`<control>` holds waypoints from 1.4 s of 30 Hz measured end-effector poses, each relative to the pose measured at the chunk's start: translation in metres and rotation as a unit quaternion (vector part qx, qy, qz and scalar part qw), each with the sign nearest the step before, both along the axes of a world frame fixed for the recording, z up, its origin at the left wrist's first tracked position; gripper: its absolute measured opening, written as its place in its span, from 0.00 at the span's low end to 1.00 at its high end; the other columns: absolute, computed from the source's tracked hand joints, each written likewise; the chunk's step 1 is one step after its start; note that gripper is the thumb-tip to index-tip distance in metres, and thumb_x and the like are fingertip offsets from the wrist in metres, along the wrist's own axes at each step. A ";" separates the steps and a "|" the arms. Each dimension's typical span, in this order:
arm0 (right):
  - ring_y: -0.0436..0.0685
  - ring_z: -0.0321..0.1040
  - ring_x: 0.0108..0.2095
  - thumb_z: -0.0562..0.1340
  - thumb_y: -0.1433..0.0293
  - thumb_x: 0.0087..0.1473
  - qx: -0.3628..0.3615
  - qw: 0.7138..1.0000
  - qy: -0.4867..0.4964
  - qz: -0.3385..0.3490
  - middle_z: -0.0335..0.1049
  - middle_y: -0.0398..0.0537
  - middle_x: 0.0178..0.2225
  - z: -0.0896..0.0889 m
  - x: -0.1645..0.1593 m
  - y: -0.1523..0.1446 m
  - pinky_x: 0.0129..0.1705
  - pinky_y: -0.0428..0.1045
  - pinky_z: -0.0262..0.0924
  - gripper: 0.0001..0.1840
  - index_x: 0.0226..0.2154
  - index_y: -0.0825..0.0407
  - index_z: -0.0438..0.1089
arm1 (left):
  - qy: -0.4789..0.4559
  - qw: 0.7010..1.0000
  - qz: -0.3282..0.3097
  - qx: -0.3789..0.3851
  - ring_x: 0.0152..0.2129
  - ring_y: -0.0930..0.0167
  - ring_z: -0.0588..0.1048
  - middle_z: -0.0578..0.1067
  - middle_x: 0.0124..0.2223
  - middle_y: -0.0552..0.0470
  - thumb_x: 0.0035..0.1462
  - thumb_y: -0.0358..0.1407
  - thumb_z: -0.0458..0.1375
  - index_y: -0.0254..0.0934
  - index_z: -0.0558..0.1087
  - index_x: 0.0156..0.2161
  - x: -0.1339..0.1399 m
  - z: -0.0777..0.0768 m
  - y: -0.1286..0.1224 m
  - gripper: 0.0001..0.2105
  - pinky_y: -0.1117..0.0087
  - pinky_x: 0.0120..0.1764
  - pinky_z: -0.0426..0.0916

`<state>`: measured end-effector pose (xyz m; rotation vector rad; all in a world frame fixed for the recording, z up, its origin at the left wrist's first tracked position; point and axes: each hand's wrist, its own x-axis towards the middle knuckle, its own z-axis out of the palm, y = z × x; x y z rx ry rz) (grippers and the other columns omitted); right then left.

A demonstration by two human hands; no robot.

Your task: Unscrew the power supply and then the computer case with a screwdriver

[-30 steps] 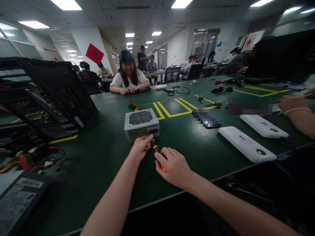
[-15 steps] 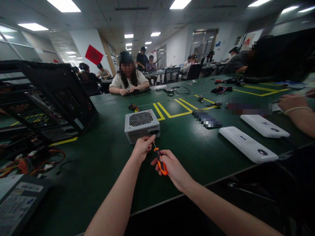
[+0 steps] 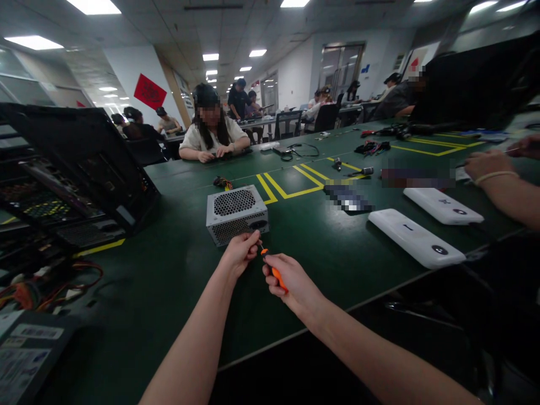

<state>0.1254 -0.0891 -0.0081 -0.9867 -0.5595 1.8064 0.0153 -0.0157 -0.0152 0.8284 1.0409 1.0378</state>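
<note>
A grey computer power supply [image 3: 237, 212] with a honeycomb grille on top sits on the green table in front of me. My left hand [image 3: 239, 253] is closed in a pinch at its near lower right corner, by the power socket. What lies between those fingertips is too small to make out. My right hand [image 3: 291, 281] grips the orange and black handle of a screwdriver [image 3: 277, 274]. Its thin shaft points up and away, with the tip at my left fingertips. The tip itself is hidden there.
An open black computer case [image 3: 84, 169] stands at left, with loose cables and another power supply [image 3: 29, 349] nearer me. Two white power banks [image 3: 415, 239] lie at right, beside another person's hands [image 3: 491, 169]. A person [image 3: 215, 129] sits across the table.
My right fingers have curled further round the screwdriver handle, covering more of it. The whole view has shifted slightly; the power supply stays in place on the table.
</note>
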 end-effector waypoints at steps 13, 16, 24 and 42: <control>0.41 0.50 0.14 0.53 0.71 0.48 0.019 0.999 -0.039 -0.017 0.58 0.38 0.19 0.001 -0.007 -0.003 0.13 0.38 0.38 0.04 0.27 0.53 0.55 | -0.051 0.998 0.019 0.010 0.10 0.87 0.54 0.67 0.22 0.51 0.52 0.31 0.51 0.27 0.65 0.28 -0.001 -0.001 0.001 0.07 0.85 0.10 0.43; 0.43 0.53 0.16 0.52 0.70 0.48 0.051 0.995 -0.079 -0.032 0.58 0.39 0.21 -0.003 -0.005 -0.002 0.13 0.39 0.40 0.02 0.28 0.52 0.55 | -0.072 0.997 0.032 0.002 0.10 0.86 0.53 0.70 0.28 0.45 0.53 0.29 0.48 0.26 0.66 0.31 -0.002 0.000 0.001 0.06 0.84 0.10 0.44; 0.50 0.61 0.30 0.53 0.75 0.47 0.338 0.728 -0.594 -0.048 0.60 0.45 0.34 -0.004 0.016 0.001 0.27 0.45 0.56 0.09 0.35 0.52 0.58 | -0.060 0.997 0.035 0.031 0.10 0.86 0.54 0.71 0.31 0.44 0.47 0.23 0.49 0.27 0.66 0.30 -0.002 -0.002 0.002 0.05 0.83 0.11 0.43; 0.56 0.65 0.26 0.48 0.74 0.53 0.345 0.506 -0.788 0.068 0.65 0.53 0.28 0.038 0.010 0.003 0.24 0.49 0.57 0.09 0.35 0.57 0.60 | -0.023 0.998 0.024 0.045 0.11 0.85 0.57 0.70 0.28 0.48 0.45 0.28 0.53 0.28 0.68 0.30 -0.003 -0.008 0.004 0.05 0.82 0.12 0.44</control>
